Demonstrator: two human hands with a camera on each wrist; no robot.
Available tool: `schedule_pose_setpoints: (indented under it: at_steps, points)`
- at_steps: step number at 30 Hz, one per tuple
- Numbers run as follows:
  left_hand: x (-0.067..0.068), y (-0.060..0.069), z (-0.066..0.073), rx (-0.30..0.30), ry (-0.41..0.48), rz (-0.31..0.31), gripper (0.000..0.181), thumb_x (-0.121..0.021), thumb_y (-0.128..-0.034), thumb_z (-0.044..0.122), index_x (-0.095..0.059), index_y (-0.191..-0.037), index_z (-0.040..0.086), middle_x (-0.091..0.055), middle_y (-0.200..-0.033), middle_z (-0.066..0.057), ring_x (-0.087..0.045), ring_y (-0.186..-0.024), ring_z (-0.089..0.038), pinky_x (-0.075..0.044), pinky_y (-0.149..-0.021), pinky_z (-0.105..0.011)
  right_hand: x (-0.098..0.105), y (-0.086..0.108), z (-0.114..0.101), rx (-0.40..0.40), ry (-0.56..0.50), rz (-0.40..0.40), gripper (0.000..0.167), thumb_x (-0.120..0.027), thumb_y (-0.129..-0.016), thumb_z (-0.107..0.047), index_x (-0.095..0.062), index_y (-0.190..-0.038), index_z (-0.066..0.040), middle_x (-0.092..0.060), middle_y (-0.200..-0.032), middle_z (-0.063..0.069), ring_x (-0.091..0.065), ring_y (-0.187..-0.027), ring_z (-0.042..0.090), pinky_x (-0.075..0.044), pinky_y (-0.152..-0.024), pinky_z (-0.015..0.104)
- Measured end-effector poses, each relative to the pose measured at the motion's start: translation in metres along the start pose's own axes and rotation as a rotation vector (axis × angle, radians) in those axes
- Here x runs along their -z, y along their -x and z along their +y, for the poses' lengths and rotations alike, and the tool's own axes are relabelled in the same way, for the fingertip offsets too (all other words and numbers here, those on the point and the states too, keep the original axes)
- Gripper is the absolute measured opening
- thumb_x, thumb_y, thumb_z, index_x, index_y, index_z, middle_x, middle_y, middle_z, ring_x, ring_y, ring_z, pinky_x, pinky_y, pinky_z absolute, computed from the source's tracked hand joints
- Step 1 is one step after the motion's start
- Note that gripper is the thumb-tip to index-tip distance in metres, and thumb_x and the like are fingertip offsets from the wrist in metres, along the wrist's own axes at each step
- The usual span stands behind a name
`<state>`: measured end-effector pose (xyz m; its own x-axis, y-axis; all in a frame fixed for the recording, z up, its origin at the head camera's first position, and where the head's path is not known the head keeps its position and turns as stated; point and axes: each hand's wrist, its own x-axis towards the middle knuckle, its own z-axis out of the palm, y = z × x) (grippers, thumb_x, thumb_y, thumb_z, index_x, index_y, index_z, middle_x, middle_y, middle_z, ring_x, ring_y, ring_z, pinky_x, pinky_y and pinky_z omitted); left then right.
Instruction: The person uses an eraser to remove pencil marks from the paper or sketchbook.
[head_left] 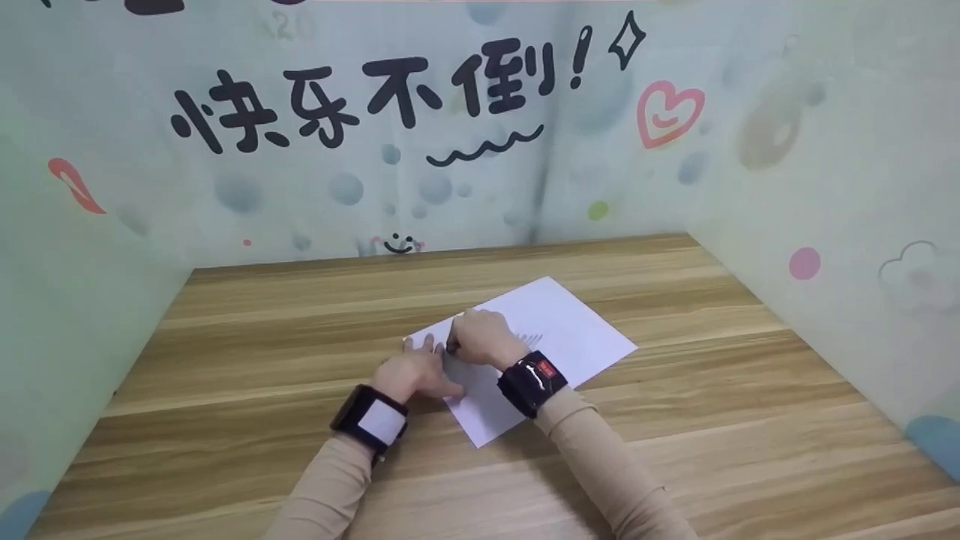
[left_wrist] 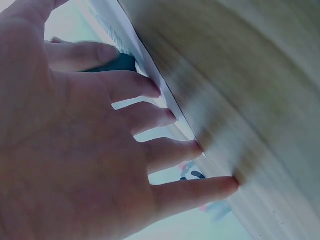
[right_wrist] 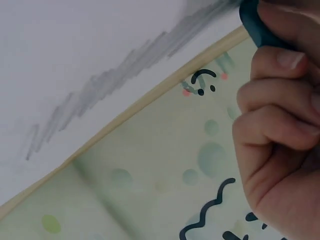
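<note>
The paper (head_left: 585,330) lies on the bench (head_left: 262,375). Over the paper's left part, the right hand (head_left: 484,337) has its fingers curled round a teal object (right_wrist: 257,30), near grey strokes (right_wrist: 100,90). The left hand (head_left: 409,371) rests, fingers spread, at the paper's left edge.

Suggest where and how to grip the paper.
Probably pinch the paper at its right corner, coming from the right. It lies flat, so only its edges offer a hold; that corner is bare, while the left hand and right hand sit nearer the left end.
</note>
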<state>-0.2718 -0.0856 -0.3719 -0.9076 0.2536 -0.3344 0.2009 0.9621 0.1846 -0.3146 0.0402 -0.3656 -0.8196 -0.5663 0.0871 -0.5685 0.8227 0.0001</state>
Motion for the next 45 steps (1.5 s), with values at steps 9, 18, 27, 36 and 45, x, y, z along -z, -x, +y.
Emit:
schedule_pose_setpoints:
  at_steps: [9,18,27,36,45]
  points:
    - [0.000,0.000,0.001,-0.030,0.000,-0.009,0.092,-0.060,-0.0814,0.048,-0.024,-0.147,-0.006,-0.016,-0.157,-0.025,-0.013,-0.142,-0.051,-0.015,-0.119,-0.055,0.004,0.000,0.019,-0.082,-0.154,0.117,0.014,-0.063,-0.089,-0.020,-0.072,-0.091,-0.010,-0.071,-0.090,0.007,-0.066,-0.083,0.024,-0.056,-0.071,0.047]
    - [0.003,0.001,0.000,-0.021,0.003,-0.002,0.093,-0.060,-0.0828,0.051,-0.023,-0.148,-0.004,-0.015,-0.157,-0.024,-0.011,-0.142,-0.052,-0.015,-0.119,-0.055,-0.001,-0.002,0.023,-0.025,-0.166,-0.050,0.012,-0.065,-0.085,-0.016,-0.070,-0.088,-0.007,-0.069,-0.081,0.007,-0.060,-0.070,0.018,-0.052,-0.062,0.034]
    - [0.003,0.002,0.000,-0.019,0.016,0.013,0.093,-0.061,-0.0819,0.050,-0.024,-0.148,-0.003,-0.015,-0.157,-0.024,-0.011,-0.142,-0.052,-0.016,-0.119,-0.056,0.001,-0.001,0.020,0.006,-0.181,-0.062,0.017,-0.065,-0.083,-0.011,-0.066,-0.066,-0.010,-0.055,-0.058,-0.005,-0.047,-0.055,0.010,-0.035,-0.050,0.022]
    - [0.002,0.002,-0.001,-0.037,0.001,0.012,0.092,-0.061,-0.0826,0.050,-0.025,-0.147,-0.005,-0.016,-0.156,-0.027,-0.012,-0.143,-0.051,-0.012,-0.121,-0.052,0.001,-0.001,0.015,0.004,-0.167,-0.034,0.015,-0.065,-0.080,-0.007,-0.067,-0.065,-0.006,-0.052,-0.057,-0.005,-0.046,-0.055,0.011,-0.034,-0.049,0.022]
    - [0.001,0.002,-0.001,-0.055,-0.007,0.038,0.091,-0.064,-0.0819,0.048,-0.028,-0.146,-0.005,-0.019,-0.155,-0.027,-0.016,-0.143,-0.049,-0.015,-0.120,-0.053,-0.001,-0.001,0.012,-0.002,-0.174,-0.036,0.013,-0.063,-0.079,-0.005,-0.067,-0.066,-0.004,-0.051,-0.059,-0.003,-0.046,-0.055,0.012,-0.035,-0.049,0.022]
